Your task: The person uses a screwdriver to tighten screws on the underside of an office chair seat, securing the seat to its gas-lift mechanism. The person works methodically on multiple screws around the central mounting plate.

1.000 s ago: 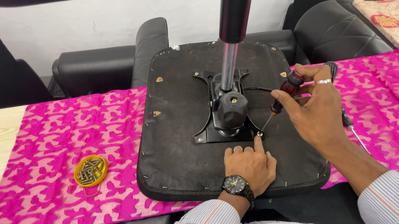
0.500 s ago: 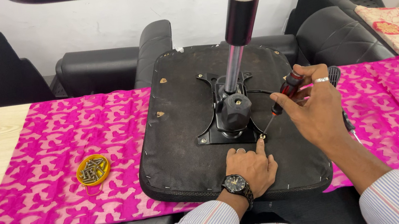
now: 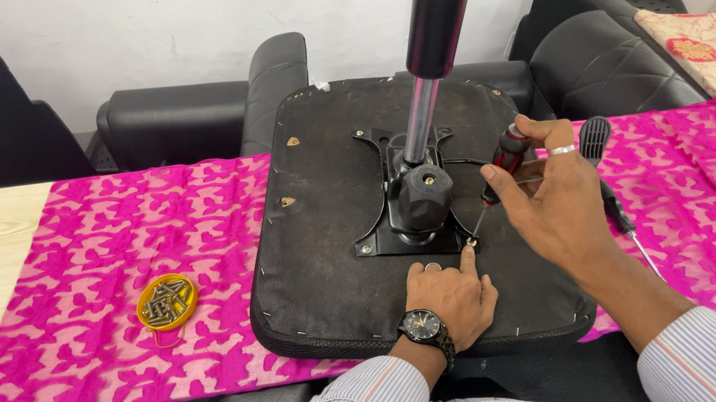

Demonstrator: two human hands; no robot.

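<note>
An upturned black chair seat (image 3: 324, 224) lies on the table, with a black metal mounting plate (image 3: 389, 224) and a gas-lift column (image 3: 431, 53) rising from it. My right hand (image 3: 552, 203) grips a red-and-black screwdriver (image 3: 501, 164), its tip set on a screw (image 3: 471, 240) at the plate's near right corner. My left hand (image 3: 449, 295), wearing a wristwatch, rests on the seat with its index finger touching that screw.
A pink patterned cloth (image 3: 93, 291) covers the wooden table. A yellow lid holding several screws (image 3: 167, 302) sits at the left. A second black screwdriver (image 3: 607, 187) lies right of the seat. Black chair parts (image 3: 181, 114) stand behind.
My view has shifted slightly; both hands stay at the screw, the right hand and screwdriver barely moved.
</note>
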